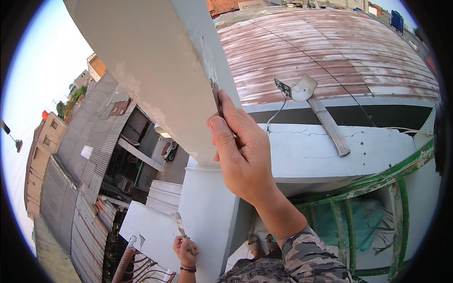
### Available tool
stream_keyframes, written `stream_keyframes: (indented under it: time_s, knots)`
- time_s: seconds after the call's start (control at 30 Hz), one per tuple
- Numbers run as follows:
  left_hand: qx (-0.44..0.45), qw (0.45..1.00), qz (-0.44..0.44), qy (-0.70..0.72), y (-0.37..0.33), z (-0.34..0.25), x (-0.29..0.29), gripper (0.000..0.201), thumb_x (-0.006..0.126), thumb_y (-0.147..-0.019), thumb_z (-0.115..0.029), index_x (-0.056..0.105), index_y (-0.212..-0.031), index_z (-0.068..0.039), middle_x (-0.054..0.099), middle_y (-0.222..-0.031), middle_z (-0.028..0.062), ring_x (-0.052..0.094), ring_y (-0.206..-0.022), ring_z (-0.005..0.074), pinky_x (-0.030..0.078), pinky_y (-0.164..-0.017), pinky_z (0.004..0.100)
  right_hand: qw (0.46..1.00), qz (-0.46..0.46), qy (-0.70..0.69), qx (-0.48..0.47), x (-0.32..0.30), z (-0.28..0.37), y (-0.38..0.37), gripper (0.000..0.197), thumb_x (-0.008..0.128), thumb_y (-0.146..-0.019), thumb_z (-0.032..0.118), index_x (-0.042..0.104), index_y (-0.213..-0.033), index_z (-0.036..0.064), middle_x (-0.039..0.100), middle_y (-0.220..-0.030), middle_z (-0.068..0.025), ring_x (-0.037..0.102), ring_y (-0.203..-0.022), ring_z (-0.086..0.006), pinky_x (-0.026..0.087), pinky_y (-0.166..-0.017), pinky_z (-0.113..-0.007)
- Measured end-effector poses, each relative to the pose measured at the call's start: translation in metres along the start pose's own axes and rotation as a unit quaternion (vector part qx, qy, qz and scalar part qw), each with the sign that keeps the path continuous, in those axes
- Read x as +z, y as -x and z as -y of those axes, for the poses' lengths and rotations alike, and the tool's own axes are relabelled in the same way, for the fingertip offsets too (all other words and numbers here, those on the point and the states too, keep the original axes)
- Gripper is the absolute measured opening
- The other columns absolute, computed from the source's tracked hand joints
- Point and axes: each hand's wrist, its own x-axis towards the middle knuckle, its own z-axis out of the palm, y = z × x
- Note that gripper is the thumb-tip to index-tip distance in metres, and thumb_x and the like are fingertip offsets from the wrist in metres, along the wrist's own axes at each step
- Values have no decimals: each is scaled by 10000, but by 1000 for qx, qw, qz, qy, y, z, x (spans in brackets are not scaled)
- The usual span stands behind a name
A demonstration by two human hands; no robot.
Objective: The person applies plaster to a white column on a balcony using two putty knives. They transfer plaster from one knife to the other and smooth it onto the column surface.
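Note:
A pale column rises through the middle, with patches of white filler along its right-hand edge. My right hand is closed round a putty knife, whose blade lies against that edge beside the filler. Most of its handle is hidden in my fingers. Lower down at the left, my left hand grips a second putty knife by its handle. A lump of white putty sits on this blade, near a white ledge.
A white parapet on the right carries a wooden plank and a small black panel. Below it stands a green metal railing. Rusty roofing lies beyond. Down left are lower roofs and rusty bars.

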Motion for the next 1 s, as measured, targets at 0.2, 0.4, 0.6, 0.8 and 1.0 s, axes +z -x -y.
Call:
stream_keyframes:
  time_s: [0.2, 0.4, 0.6, 0.8, 1.0]
  knots:
    - [-17, 1000, 2, 6, 0, -3, -1, 191, 598, -895, -210, 504, -880, -44, 533, -623, 66, 515, -447, 152, 420, -365, 274, 992, -25, -103, 74, 10, -10, 14, 463, 502, -1001, 97, 412, -1424, -69, 576, -969, -66, 555, -745, -73, 533, -586, -210]
    - [-21, 1000, 1, -2, 0, -5, 0, 182, 592, -898, -205, 506, -888, -45, 541, -600, 77, 513, -438, 152, 422, -366, 274, 992, -69, -70, 74, 39, -7, 17, 536, 580, -974, 113, 385, -1439, -67, 582, -971, -62, 577, -710, -72, 543, -594, -215]
    - [-27, 1000, -6, 4, 0, -7, 0, 187, 596, -897, -210, 512, -893, -43, 547, -598, 84, 515, -438, 154, 427, -372, 271, 962, -130, -209, 114, 78, 10, 15, 643, 663, -944, 175, 352, -1441, -89, 593, -939, -67, 599, -725, -87, 507, -587, -229]
    - [-28, 1000, -3, 8, 1, -3, -4, 177, 592, -895, -203, 517, -886, -44, 549, -607, 89, 520, -445, 159, 427, -370, 274, 939, -174, -266, 135, 99, 19, 14, 717, 692, -930, 278, 364, -1407, -145, 573, -903, -81, 564, -699, -81, 453, -579, -236]
    - [-22, 999, 6, 24, 0, -4, 0, 176, 593, -905, -201, 514, -875, -47, 546, -601, 88, 516, -444, 157, 415, -366, 276, 965, -149, -196, 85, 116, 30, 2, 735, 702, -921, 166, 285, -1449, -128, 607, -980, -109, 681, -751, -127, 556, -587, -220]
